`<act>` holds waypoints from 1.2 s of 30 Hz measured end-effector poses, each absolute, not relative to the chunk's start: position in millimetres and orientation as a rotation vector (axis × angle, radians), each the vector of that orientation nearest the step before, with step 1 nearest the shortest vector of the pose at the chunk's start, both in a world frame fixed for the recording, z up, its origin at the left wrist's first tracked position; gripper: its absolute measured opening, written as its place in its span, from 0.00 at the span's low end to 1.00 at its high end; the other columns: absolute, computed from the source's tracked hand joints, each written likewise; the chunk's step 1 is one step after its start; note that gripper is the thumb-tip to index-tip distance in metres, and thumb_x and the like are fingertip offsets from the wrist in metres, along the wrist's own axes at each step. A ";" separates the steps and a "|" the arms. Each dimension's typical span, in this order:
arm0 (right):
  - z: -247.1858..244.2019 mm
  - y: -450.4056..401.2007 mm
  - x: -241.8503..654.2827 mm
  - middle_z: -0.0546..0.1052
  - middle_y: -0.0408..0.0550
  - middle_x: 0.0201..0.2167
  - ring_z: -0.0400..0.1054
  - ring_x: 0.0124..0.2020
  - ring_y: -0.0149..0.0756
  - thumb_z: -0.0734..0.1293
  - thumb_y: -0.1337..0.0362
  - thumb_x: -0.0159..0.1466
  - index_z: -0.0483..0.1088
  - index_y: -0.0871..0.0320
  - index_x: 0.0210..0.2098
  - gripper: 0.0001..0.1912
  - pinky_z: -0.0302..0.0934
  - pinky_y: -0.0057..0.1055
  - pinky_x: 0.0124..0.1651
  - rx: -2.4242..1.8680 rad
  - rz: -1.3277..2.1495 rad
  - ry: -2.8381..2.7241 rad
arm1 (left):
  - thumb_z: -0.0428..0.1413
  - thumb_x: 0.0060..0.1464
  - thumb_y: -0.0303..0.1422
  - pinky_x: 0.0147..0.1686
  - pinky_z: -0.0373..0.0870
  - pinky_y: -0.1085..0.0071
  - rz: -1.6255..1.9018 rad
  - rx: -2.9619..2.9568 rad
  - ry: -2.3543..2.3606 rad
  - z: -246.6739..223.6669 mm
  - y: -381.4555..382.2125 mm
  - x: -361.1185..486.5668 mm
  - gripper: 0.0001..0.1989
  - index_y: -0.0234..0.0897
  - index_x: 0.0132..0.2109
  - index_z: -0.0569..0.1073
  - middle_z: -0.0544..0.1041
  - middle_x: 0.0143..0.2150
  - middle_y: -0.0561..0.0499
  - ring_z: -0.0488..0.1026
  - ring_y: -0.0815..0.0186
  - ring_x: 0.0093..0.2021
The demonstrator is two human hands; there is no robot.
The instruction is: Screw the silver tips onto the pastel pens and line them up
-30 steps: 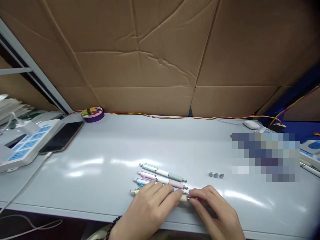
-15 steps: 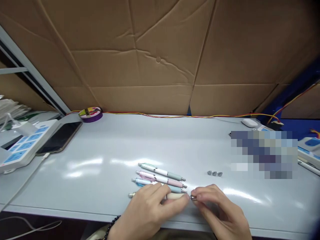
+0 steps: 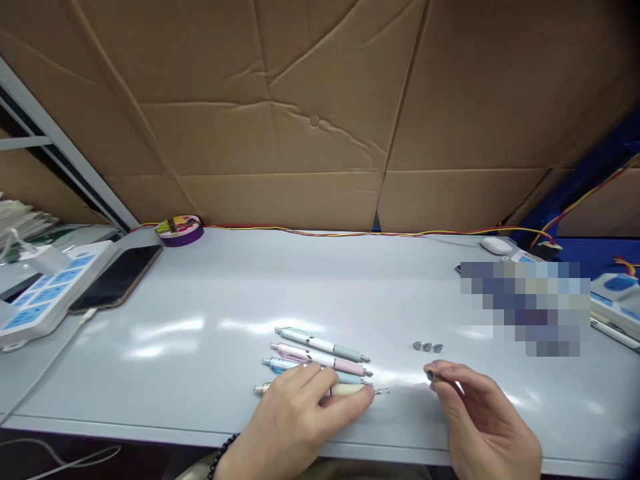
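Left hand [image 3: 297, 417]: fingers curled over the cream pen [image 3: 350, 390], which lay nearest the table's [image 3: 225, 287] front edge | Right hand [image 3: 483, 417]: thumb and fingertips pinched a small metal tip [image 3: 433, 376], apart from the pen | Beyond the right hand: three metal tips [image 3: 427, 347] in a row (all silvery) | Blue pen [image 3: 353, 377]: just beyond the cream one.

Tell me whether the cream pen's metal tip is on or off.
Off: thin inner parts stick out from the cream pen under the left hand, and the right hand pinches a small metal tip away from it.
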State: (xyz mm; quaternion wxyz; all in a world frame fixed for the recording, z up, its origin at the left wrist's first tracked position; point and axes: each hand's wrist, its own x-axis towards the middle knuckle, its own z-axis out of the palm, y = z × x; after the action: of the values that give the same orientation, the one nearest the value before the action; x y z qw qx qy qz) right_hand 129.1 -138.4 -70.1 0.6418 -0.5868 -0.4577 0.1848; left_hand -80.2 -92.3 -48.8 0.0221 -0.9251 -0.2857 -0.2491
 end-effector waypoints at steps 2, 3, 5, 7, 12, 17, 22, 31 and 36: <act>-65.6 -137.2 141.0 0.76 0.46 0.33 0.71 0.37 0.42 0.67 0.60 0.60 0.71 0.53 0.33 0.04 0.68 0.37 0.41 -1.455 0.291 -1.021 | 0.40 0.65 0.23 0.27 0.62 0.72 -0.787 -2.887 -0.879 -50.1 -91.6 -80.7 0.17 0.40 0.52 0.68 0.71 0.31 0.52 0.67 0.66 0.28; -63.4 -135.8 149.8 0.76 0.47 0.33 0.71 0.37 0.43 0.67 0.59 0.60 0.72 0.53 0.33 0.05 0.67 0.37 0.41 -1.525 0.192 -1.031 | 0.41 0.65 0.23 0.28 0.63 0.72 -0.794 -2.901 -0.880 -50.5 -91.3 -80.9 0.15 0.39 0.51 0.68 0.72 0.32 0.51 0.67 0.66 0.29; -60.6 -131.9 170.8 0.76 0.47 0.36 0.70 0.39 0.44 0.67 0.55 0.59 0.73 0.53 0.34 0.09 0.65 0.40 0.43 -1.664 -0.040 -1.116 | 0.44 0.64 0.24 0.30 0.64 0.70 -0.793 -2.930 -0.900 -50.6 -90.8 -80.8 0.12 0.37 0.48 0.69 0.73 0.34 0.51 0.68 0.65 0.31; -61.7 -127.4 191.8 0.76 0.48 0.38 0.70 0.42 0.47 0.64 0.50 0.60 0.74 0.53 0.35 0.14 0.64 0.42 0.41 -1.777 -0.096 -1.267 | 0.45 0.64 0.25 0.31 0.65 0.69 -0.787 -2.952 -0.925 -50.3 -90.3 -80.4 0.10 0.37 0.45 0.70 0.74 0.35 0.51 0.68 0.65 0.32; -74.3 -118.9 216.0 0.77 0.47 0.38 0.72 0.38 0.44 0.62 0.51 0.61 0.73 0.50 0.41 0.15 0.66 0.40 0.37 -1.920 0.095 -1.496 | 0.43 0.65 0.24 0.36 0.66 0.66 -0.802 -2.980 -0.924 -49.7 -88.8 -79.6 0.12 0.38 0.45 0.70 0.74 0.37 0.50 0.68 0.63 0.36; -72.3 -117.3 205.9 0.76 0.45 0.37 0.72 0.39 0.43 0.61 0.52 0.61 0.68 0.49 0.48 0.18 0.66 0.40 0.39 -1.963 0.201 -1.435 | 0.43 0.64 0.23 0.38 0.66 0.65 -0.779 -3.005 -0.982 -50.3 -89.1 -80.5 0.13 0.38 0.47 0.70 0.73 0.41 0.49 0.67 0.61 0.39; -61.3 -118.5 195.3 0.76 0.46 0.41 0.71 0.41 0.45 0.61 0.53 0.60 0.66 0.49 0.48 0.18 0.65 0.42 0.42 -1.960 0.276 -1.375 | 0.43 0.64 0.23 0.39 0.65 0.64 -0.762 -3.020 -0.998 -50.0 -88.5 -80.4 0.14 0.39 0.47 0.70 0.72 0.42 0.48 0.66 0.60 0.42; -62.9 -117.3 196.9 0.77 0.44 0.40 0.71 0.40 0.43 0.61 0.52 0.59 0.66 0.49 0.48 0.18 0.64 0.41 0.43 -1.929 0.303 -1.329 | 0.41 0.65 0.23 0.38 0.64 0.66 -0.760 -3.047 -1.012 -51.4 -88.7 -81.9 0.15 0.40 0.48 0.70 0.72 0.41 0.49 0.66 0.61 0.40; -61.5 -123.8 194.2 0.76 0.48 0.41 0.71 0.39 0.44 0.61 0.52 0.61 0.70 0.52 0.44 0.16 0.65 0.40 0.40 -1.903 0.005 -1.299 | 0.41 0.65 0.24 0.38 0.64 0.65 -0.742 -3.063 -0.987 -52.5 -87.6 -82.6 0.14 0.40 0.48 0.70 0.71 0.42 0.49 0.66 0.61 0.40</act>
State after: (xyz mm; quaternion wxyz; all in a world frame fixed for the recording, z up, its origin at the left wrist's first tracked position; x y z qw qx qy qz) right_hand 194.2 -123.8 -61.5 0.4068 -0.7545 -0.5150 0.0021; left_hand -82.6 -87.6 -52.5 -0.0803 -0.9245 -0.2978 -0.2238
